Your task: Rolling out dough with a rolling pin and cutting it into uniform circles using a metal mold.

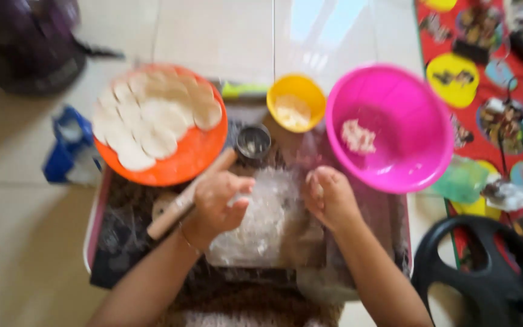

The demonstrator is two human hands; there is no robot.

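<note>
At tray centre, left hand [219, 200] and right hand [329, 197] pinch crinkly plastic sheet [267, 218]: light, slippery, floppy; grip edges, 9 and 3 o'clock.

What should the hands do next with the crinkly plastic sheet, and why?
Probably smooth the clear plastic sheet flat. Both the left hand and the right hand sit on its edges, and it looks wrinkled over the board. The wooden rolling pin lies just beside the left hand, and the orange plate already carries many flat white dough rounds. The picture is blurry, so this is a guess.
</note>
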